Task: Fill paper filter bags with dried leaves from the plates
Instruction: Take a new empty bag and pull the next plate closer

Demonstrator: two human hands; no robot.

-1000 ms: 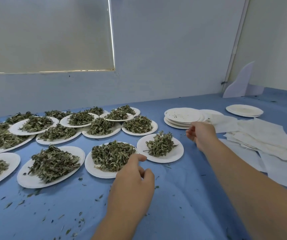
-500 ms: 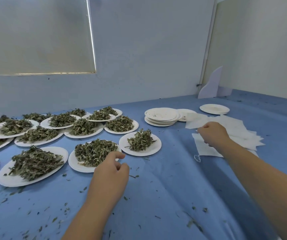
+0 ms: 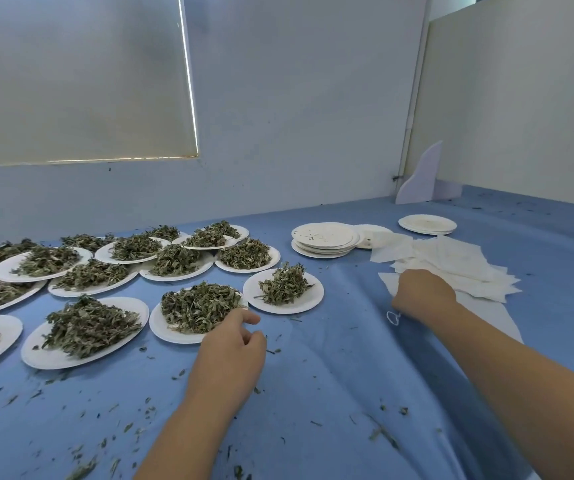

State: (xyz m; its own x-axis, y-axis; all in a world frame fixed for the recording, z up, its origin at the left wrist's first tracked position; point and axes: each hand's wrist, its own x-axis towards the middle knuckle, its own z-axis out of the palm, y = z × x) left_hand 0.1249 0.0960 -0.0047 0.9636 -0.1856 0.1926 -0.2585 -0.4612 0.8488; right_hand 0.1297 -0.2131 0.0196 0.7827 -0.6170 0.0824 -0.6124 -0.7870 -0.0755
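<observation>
Several white paper plates heaped with dried green leaves fill the left of the blue cloth. The nearest middle plate (image 3: 171, 332) lies just beyond my left hand (image 3: 230, 355), which rests on the cloth with fingers loosely curled and holds nothing. A smaller plate of leaves (image 3: 284, 289) sits to its right. At the right lies a loose pile of white paper filter bags (image 3: 458, 268). My right hand (image 3: 424, 294) is closed on the near edge of one bag, and a white string loop (image 3: 393, 317) hangs below the hand.
A stack of empty paper plates (image 3: 323, 237) stands behind the bags, and another empty plate (image 3: 427, 224) lies farther right. A pale curved board (image 3: 419, 178) leans in the corner. Leaf crumbs are scattered over the blue cloth (image 3: 330, 393), with walls behind and to the right.
My right hand has moved from beside the empty plate stack onto the bag pile and closed on a bag. The view has swung right. My left hand stays by the same plate.
</observation>
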